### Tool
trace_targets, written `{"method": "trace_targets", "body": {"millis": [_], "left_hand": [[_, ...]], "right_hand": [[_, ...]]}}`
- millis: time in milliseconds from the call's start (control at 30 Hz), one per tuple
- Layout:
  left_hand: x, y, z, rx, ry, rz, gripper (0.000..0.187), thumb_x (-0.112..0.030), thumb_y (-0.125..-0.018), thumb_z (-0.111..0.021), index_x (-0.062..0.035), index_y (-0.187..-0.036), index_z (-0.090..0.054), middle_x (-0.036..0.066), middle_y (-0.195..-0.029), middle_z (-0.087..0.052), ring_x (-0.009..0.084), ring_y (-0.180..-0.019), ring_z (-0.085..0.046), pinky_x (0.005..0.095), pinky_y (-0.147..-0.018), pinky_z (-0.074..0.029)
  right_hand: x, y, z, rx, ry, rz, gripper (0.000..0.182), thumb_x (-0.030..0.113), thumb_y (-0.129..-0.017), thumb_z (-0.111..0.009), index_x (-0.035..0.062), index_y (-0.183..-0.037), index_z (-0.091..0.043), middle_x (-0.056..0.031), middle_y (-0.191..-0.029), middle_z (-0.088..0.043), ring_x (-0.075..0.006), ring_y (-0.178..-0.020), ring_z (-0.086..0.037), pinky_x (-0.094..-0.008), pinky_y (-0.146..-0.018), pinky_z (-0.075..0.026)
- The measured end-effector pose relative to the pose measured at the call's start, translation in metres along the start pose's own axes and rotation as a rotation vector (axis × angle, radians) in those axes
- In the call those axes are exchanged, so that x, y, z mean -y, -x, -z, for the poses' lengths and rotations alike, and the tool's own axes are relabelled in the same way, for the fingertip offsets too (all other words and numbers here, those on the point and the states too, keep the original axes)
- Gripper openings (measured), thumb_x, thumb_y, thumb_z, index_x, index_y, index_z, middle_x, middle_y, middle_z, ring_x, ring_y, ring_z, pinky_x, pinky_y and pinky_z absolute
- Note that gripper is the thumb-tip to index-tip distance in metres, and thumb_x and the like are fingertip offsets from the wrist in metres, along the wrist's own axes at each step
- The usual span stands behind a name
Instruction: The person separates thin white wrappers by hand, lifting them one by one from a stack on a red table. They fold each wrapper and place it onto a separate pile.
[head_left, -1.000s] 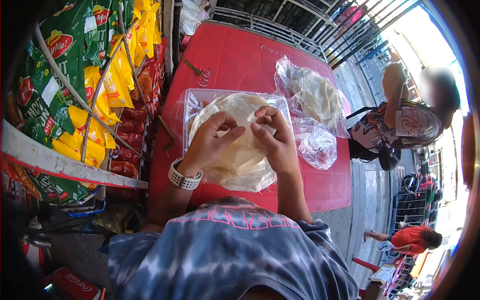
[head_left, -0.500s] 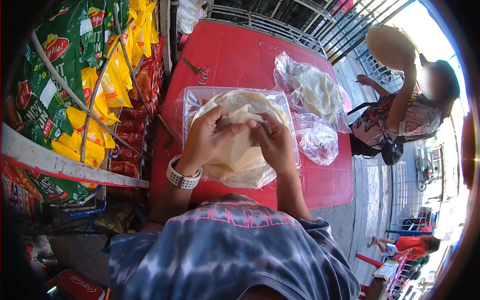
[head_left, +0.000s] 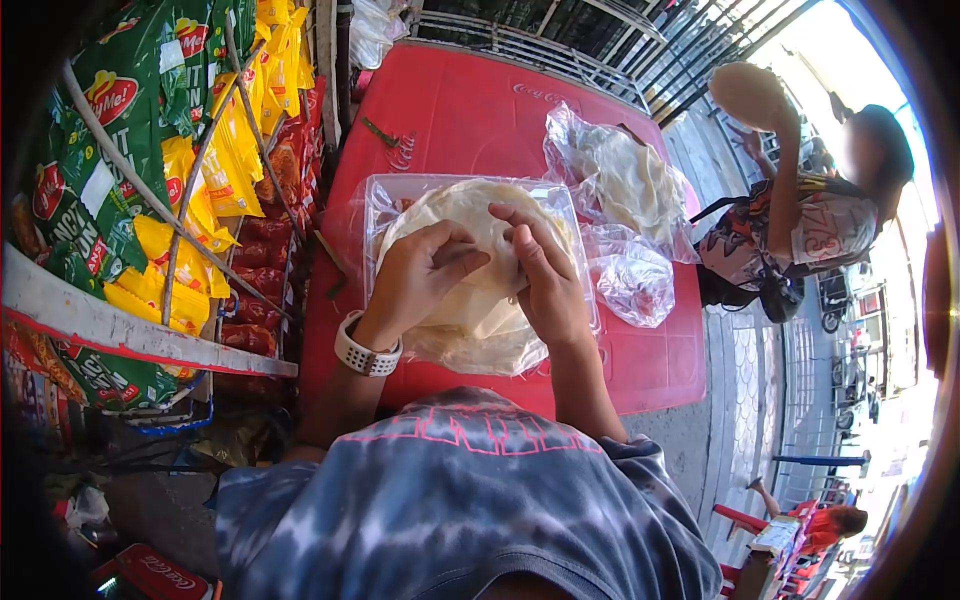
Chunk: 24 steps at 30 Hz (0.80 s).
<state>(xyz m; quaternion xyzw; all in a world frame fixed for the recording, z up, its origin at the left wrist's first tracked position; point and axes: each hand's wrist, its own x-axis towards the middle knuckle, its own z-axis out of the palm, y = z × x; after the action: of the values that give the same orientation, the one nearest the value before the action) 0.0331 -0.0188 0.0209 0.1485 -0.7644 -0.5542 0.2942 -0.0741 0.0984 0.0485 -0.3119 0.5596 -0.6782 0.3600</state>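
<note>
In the head view, curls the left hand (head_left: 420, 280), with a white watch (head_left: 366, 350) on its wrist, above the left side of a pile of thin pale sheets (head_left: 480, 325). Holds the right hand (head_left: 548, 285) facing it above the pile's right side, thumb and forefinger parted at the tips. Cannot tell whether either hand grips a sheet. Has the pile over a clear plastic tray (head_left: 374, 205) on a red table (head_left: 480, 115), near a clear bag (head_left: 622, 185) of similar sheets.
</note>
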Motion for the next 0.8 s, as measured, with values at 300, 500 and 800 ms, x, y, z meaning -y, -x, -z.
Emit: {"method": "trace_targets", "body": {"millis": [300, 500, 800], "left_hand": [[0.01, -0.009, 0.031, -0.177, 0.035, -0.047, 0.021, -0.02, -0.082, -0.058, -0.0004, -0.082, -0.051, -0.001, -0.06, -0.045, 0.0057, -0.052, -0.038, 0.0212, -0.047, -0.032], [0.032, -0.004, 0.018, 0.1, 0.081, 0.043, 0.04, -0.034, -0.077, -0.062, -0.0003, -0.095, -0.05, 0.004, -0.077, -0.052, 0.0078, -0.064, -0.048, 0.021, -0.056, -0.039], [0.01, -0.002, 0.056, 0.158, 0.506, 0.152, 0.036, -0.027, -0.078, -0.063, -0.0061, -0.105, -0.051, -0.002, -0.078, -0.055, 0.0024, -0.062, -0.05, 0.0172, -0.052, -0.037]], "right_hand": [[-0.011, -0.008, 0.022, -0.319, 0.256, -0.011, 0.028, 0.027, -0.082, -0.059, 0.0011, -0.094, -0.056, -0.0018, -0.08, -0.058, -0.0061, -0.067, -0.052, -0.0206, -0.06, -0.042], [0.002, 0.002, 0.012, -0.165, 0.122, 0.07, 0.029, 0.027, -0.087, -0.05, 0.0015, -0.102, -0.053, -0.0016, -0.086, -0.056, -0.007, -0.078, -0.05, -0.0219, -0.069, -0.04], [0.02, 0.004, 0.042, -0.553, 0.352, 0.246, 0.02, 0.024, -0.085, -0.054, 0.0042, -0.081, -0.056, 0.0023, -0.05, -0.048, -0.0033, -0.042, -0.041, -0.0175, -0.038, -0.03]]}}
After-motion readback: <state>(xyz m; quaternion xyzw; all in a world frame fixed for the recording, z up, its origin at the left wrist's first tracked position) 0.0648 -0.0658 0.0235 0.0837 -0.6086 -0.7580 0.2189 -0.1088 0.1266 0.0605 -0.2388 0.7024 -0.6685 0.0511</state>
